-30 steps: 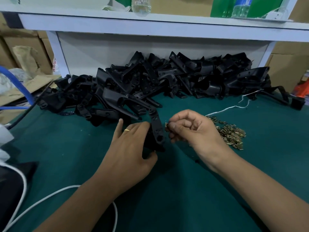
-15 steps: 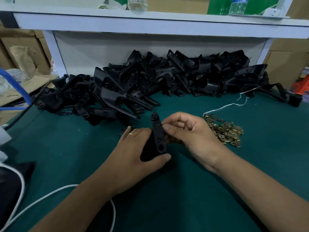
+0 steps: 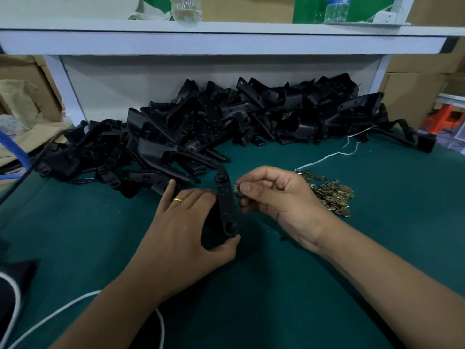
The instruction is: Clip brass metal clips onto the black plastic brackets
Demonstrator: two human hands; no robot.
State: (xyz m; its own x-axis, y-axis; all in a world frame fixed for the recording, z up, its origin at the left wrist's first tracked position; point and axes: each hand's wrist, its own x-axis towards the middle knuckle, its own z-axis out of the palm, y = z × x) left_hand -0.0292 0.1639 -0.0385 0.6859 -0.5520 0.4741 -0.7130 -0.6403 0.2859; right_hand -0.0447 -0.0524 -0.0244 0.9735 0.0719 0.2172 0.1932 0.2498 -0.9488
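My left hand point(image 3: 186, 222) grips a black plastic bracket point(image 3: 227, 205), held upright just above the green mat, thumb under its lower end. My right hand point(image 3: 276, 197) pinches a small brass clip point(image 3: 237, 190) between thumb and forefinger against the bracket's right edge, near its upper half. A loose heap of brass clips point(image 3: 329, 192) lies on the mat just right of my right hand. A big pile of black brackets point(image 3: 214, 127) stretches along the back of the table.
A white shelf point(image 3: 226, 41) with bottles overhangs the pile. White string point(image 3: 334, 153) trails from the clips toward the back right. A white cable point(image 3: 63, 308) loops at the near left. Cardboard boxes stand on both sides.
My right hand has shifted slightly, with the clip now showing at the bracket's right edge. The left hand keeps its hold on the bracket, tilted a little more upright.
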